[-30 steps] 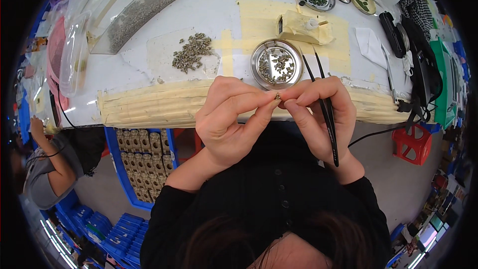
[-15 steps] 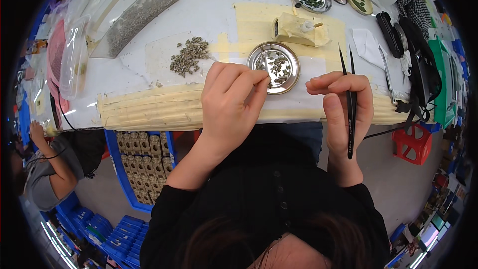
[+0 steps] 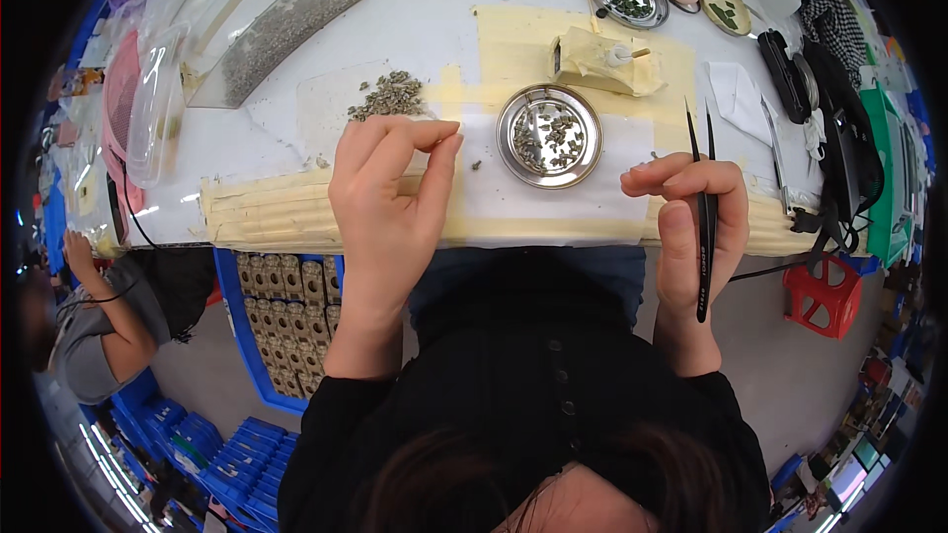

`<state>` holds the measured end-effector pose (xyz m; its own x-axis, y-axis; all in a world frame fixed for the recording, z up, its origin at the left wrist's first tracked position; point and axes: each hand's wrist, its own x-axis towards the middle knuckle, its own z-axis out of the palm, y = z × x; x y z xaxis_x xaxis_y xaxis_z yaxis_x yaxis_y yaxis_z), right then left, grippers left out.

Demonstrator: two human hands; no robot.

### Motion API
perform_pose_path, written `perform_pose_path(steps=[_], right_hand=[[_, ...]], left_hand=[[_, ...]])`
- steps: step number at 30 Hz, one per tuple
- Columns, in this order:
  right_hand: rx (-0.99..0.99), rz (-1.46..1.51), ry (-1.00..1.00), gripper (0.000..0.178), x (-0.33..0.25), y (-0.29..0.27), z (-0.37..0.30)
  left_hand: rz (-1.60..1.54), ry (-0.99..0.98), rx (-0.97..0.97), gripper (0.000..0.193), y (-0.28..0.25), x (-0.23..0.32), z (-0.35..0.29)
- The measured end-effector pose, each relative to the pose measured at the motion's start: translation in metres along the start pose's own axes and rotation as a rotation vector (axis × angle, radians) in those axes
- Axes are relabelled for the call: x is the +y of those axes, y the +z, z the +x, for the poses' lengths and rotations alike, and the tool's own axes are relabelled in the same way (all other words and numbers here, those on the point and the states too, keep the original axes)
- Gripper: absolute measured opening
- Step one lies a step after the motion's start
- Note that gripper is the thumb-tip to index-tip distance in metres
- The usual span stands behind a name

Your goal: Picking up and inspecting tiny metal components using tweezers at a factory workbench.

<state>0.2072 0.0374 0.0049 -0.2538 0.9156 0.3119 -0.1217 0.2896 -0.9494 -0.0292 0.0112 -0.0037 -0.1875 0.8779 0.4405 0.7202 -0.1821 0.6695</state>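
Note:
My left hand (image 3: 390, 192) is over the table, left of a round metal dish (image 3: 507, 160), with thumb and index fingertips pinched together; whether anything tiny is between them I cannot make out. The dish holds many small grey-brown pieces (image 3: 559, 141). A heap of similar pieces (image 3: 393, 95) lies on a clear sheet, just beyond the left hand and partly hidden by it. One loose piece (image 3: 476, 165) rests between hand and dish. Black tweezers (image 3: 705, 237) are held in my right hand (image 3: 706, 222), right of the dish, their parted tips pointing away from me.
Behind the dish stands a tape-covered block (image 3: 605, 61) with a small white nozzle. Plates of dark green pieces (image 3: 629, 6) sit at the far right, near a black case (image 3: 780, 74). A clear bin of grains (image 3: 286, 35) is far left. A blue tray (image 3: 247, 336) stands below the table edge.
My left hand has drawn back leftward from the dish, uncovering the dish's near left side and a loose piece. The right hand keeps the tweezers nearly in place. The view has shifted slightly.

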Motion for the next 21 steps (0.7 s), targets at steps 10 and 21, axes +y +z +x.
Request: perform_pose_path(steps=[10, 21], right_hand=[[-0.037, -0.038, -0.011, 0.017, 0.003, 0.005, 0.002], [-0.042, -0.02, -0.017, 0.018, 0.008, 0.007, 0.0]], left_hand=[[0.105, 0.076, -0.11, 0.016, 0.001, 0.004, -0.015], [-0.077, 0.07, -0.069, 0.012, -0.002, 0.004, -0.013]])
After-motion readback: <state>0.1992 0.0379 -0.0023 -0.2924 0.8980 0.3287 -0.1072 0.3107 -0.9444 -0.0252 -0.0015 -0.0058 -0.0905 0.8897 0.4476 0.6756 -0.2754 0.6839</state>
